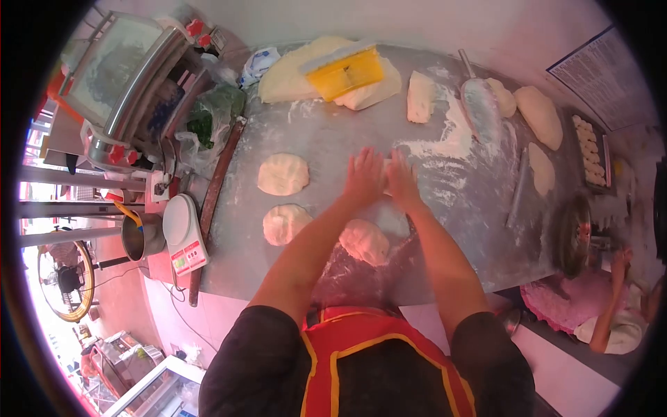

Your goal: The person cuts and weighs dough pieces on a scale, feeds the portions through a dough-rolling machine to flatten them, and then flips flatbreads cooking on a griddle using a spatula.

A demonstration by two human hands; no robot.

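Observation:
Over the middle of the grey metal table, my left hand and my right hand are side by side, palms down, fingers stretched out. Between and under them shows a little pale dough, mostly hidden. A round dough piece lies nearer my body, between my forearms. Two more flattened dough pieces, an upper one and a lower one, rest to the left. Loose flour is spread right of my hands.
Behind are a large dough mass with a yellow scraper and a dough strip. A metal scoop lies at the right. On the left stand a rolling pin, a scale and a machine. Another person is lower right.

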